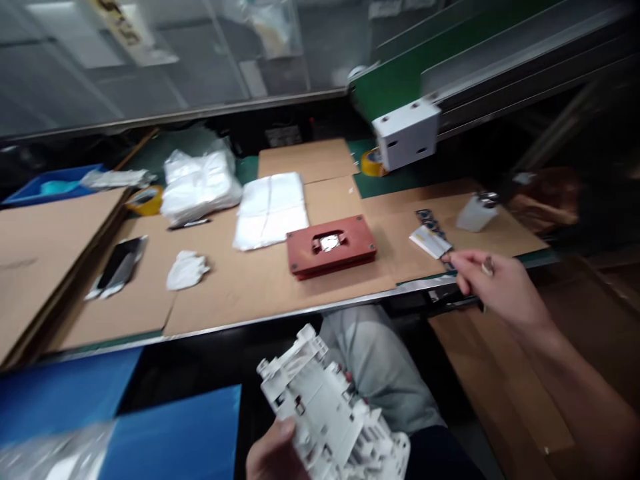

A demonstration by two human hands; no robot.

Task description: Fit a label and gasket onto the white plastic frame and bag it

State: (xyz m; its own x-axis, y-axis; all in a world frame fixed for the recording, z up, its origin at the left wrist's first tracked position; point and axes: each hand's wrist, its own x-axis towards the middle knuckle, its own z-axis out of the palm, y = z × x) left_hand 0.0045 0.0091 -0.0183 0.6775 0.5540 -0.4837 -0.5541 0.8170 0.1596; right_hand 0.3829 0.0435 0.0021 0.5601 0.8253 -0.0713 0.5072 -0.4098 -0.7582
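Note:
My left hand (277,453) grips a white moulded plastic housing (325,407), full of clips, slots and ribs, tilted above my lap. At the right side of the bench, my right hand (493,283) is closed, with a slim rod-like tool (487,266) sticking out between its fingers; its kind is unclear. Those fingertips reach the near corner of a small white packet (431,242), which lies over a dark patterned strip (429,219). In mid-bench sits a red-brown block fixture (336,248) with a shiny metal piece (329,243) in its recess.
A white bottle (477,213) stands beyond my right hand. White cloths (273,210), a bagged bundle (200,183), a crumpled glove (187,270) and yellow tape (146,200) lie leftward. A green conveyor (400,87) slopes overhead at right. Blue sheets (175,433) are below left.

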